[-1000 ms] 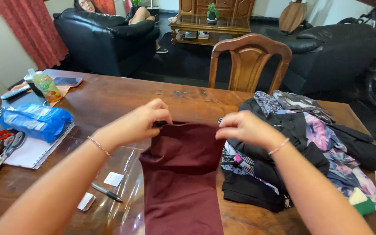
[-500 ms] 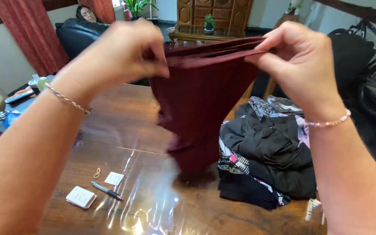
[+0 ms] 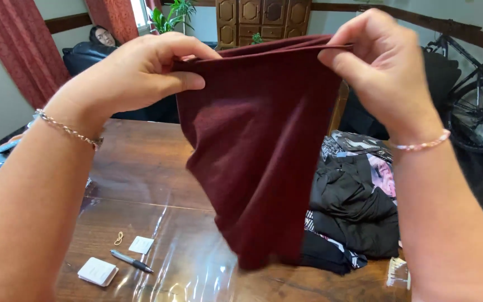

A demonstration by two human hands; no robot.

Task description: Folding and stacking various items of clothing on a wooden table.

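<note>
Near the left edge of the wooden desk [image 3: 141,162] lie a small white card [image 3: 98,271], a dark pen [image 3: 132,261], a smaller white slip [image 3: 141,245] and a rubber band [image 3: 118,238], all close together on a clear plastic sheet [image 3: 191,268] that covers this part of the desk. Above them the left hand [image 3: 135,72], with a chain bracelet [image 3: 65,130] at the wrist, is closed with thumb pressed against fingers, pinching the left top corner of a maroon cloth [image 3: 258,145]. The cloth is held up in the air over the middle of the desk, its top edge stretched level between both hands and the rest hanging down in soft folds (its lower end just above the desk top). The right hand [image 3: 384,67], wearing a pink bead bracelet [image 3: 423,145], pinches the right top corner between thumb and fingertips. Behind the cloth, toward the right edge of the desk, sits a pile of dark clothes [image 3: 359,212], some of them patterned. A bicycle [image 3: 476,106] stands by the wall at far right.
</note>
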